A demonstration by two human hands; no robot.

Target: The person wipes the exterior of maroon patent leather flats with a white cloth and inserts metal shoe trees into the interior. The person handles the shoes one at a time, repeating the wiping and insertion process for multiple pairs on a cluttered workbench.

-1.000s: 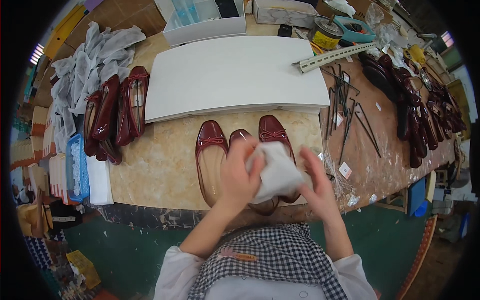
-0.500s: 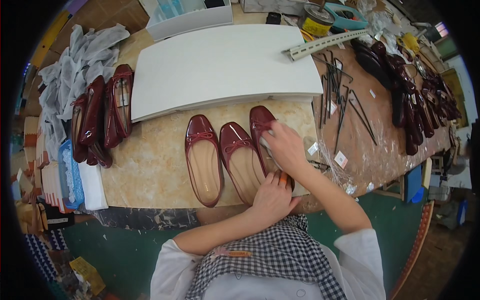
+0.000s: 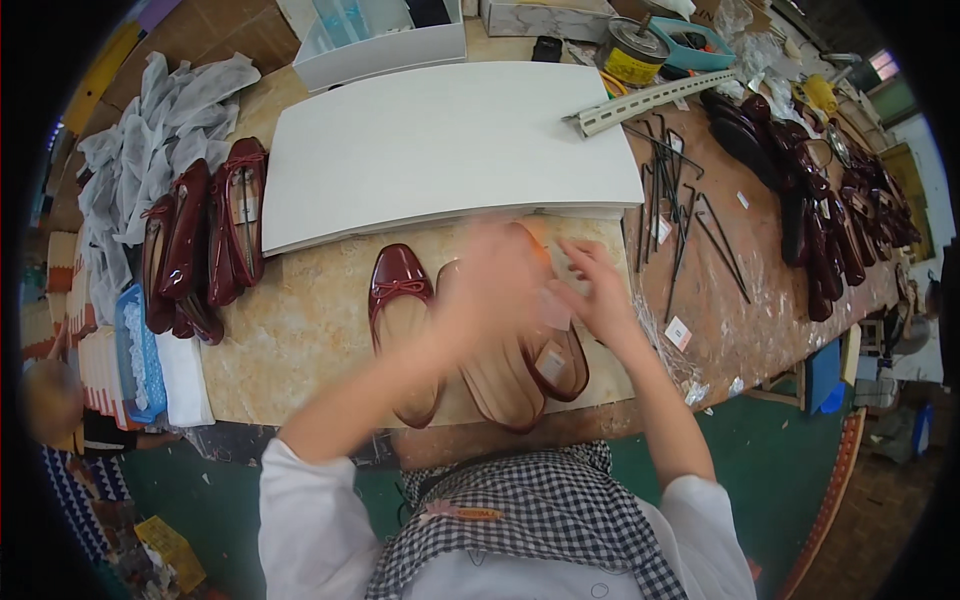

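Observation:
Three dark red glossy ballet flats lie on the table before me. The left flat (image 3: 400,277) shows its bow and pale insole. Beside it, the middle flat (image 3: 502,398) has its toe largely hidden under my left hand (image 3: 492,287), which is smeared by motion and carries an orange band. My right hand (image 3: 597,290) is over the right-hand flat (image 3: 562,372), its fingers and thumb bent and apart. A pale, thin piece (image 3: 555,311) shows just under the right thumb; whether the hand touches it is unclear. A small white label sits inside that flat.
A long white board (image 3: 450,140) spans the table behind the flats. More red flats (image 3: 220,225) and crumpled pale tissue (image 3: 165,130) lie left. Black hooked rods (image 3: 675,200), a slotted metal strip (image 3: 655,103) and a pile of red shoes (image 3: 825,210) are at right.
My left hand has moved up from the right-hand flat's heel across the toes. My right hand has drawn slightly right and off that flat's toe, exposing its heel and label.

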